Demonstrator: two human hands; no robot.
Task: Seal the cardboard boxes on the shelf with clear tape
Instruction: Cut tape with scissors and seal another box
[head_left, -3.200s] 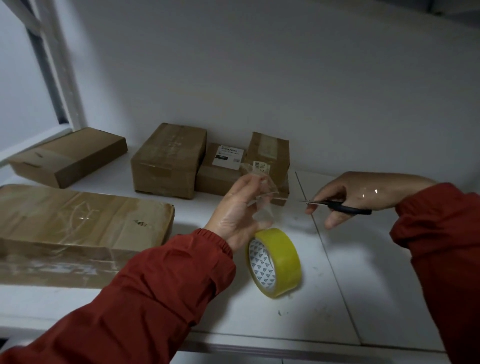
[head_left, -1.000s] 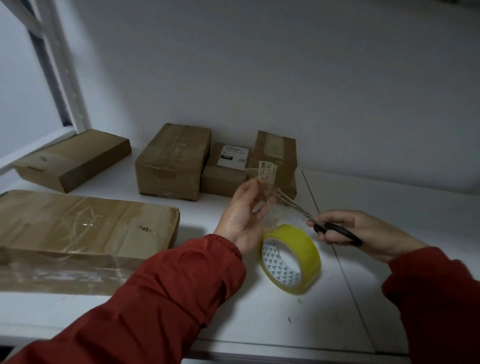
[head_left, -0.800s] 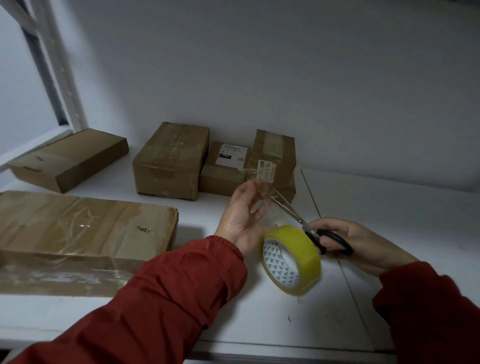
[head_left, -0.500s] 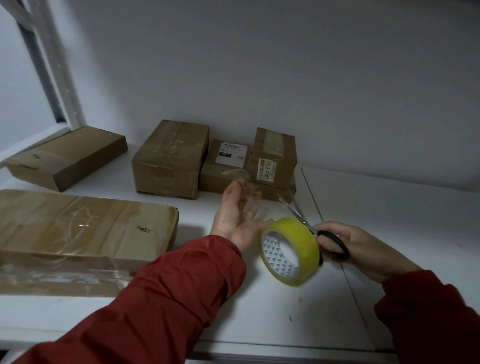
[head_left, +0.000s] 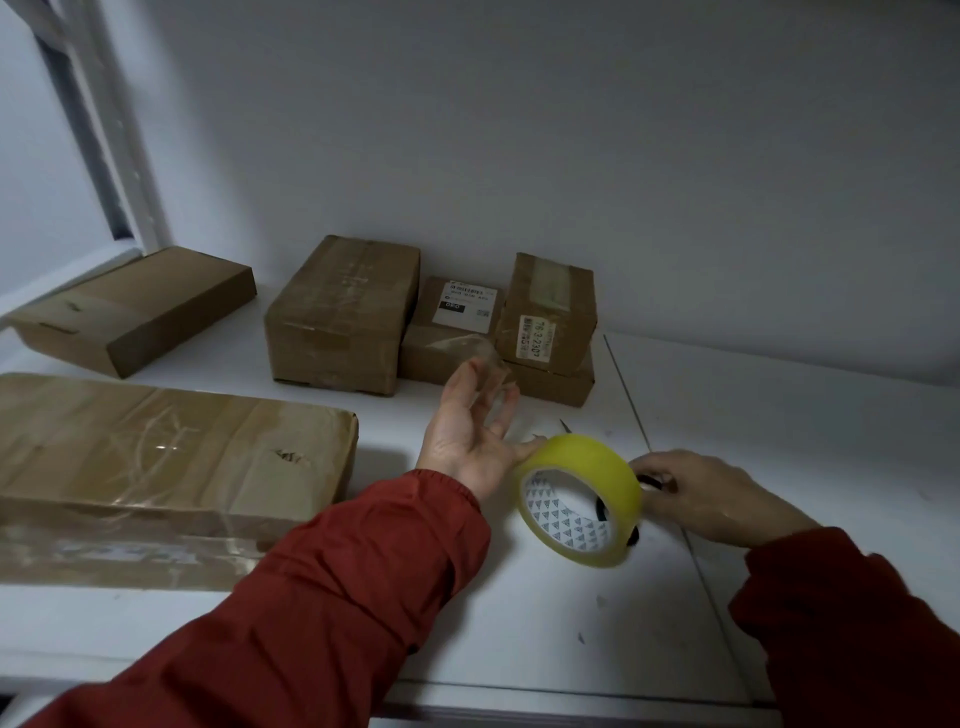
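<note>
A yellow-tinted roll of clear tape (head_left: 582, 470) stands on edge on the white shelf (head_left: 519, 623). My left hand (head_left: 467, 436) is beside it with straight fingers, its thumb touching the roll. A cut piece of clear tape (head_left: 485, 358) clings to the fingertips. My right hand (head_left: 711, 499) lies low behind the roll and grips black-handled scissors (head_left: 602, 506), whose tip (head_left: 566, 426) pokes out past the roll. Cardboard boxes stand around: a large flat one (head_left: 171, 457) at left, a tall one (head_left: 343, 306), a labelled one (head_left: 452, 332) and a small stacked one (head_left: 545, 312).
Another flat box (head_left: 135, 306) lies at the far left by the white shelf upright (head_left: 130, 171). A grey wall closes the back. A seam (head_left: 670, 493) runs across the shelf under my right hand.
The scissors cut the strand. My right hand then lowered them to the shelf behind the roll. My left hand now carries the loose tape piece and has moved toward the boxes.
</note>
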